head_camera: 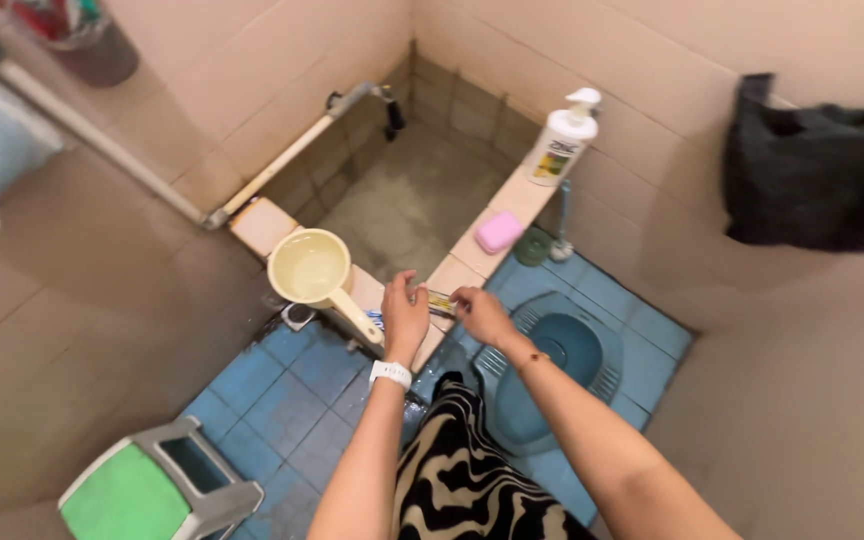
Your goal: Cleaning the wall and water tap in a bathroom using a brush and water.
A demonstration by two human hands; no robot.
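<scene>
Your left hand (405,318) and right hand (480,314) meet over the tiled ledge (472,250) of a water basin (407,200). Between them lies a small flat tube-like item (441,302), yellowish with a dark band, slender and short; its exact kind is too small to tell. It sits on the near end of the ledge, and your fingertips pinch it from both sides: left fingers curled narrow at its left end, right fingers drawn together at its right end. A white band (390,374) circles your left wrist.

Just left of your left hand, a cream plastic dipper (310,268) rests on the ledge corner, its handle (357,318) angled toward your left hand and close beside it. Farther along the ledge lie a pink soap bar (499,231) and a white pump bottle (561,142), both well apart from your hands. A green round object (532,246) stands just beside the soap, off the ledge.

Right of the ledge, a blue squat toilet (562,350) sits in blue floor tiles (292,390); your right forearm crosses above it. A grey stool with a green top (147,488) stands at lower left, well apart. A dark cloth (817,175) hangs on the right wall.
</scene>
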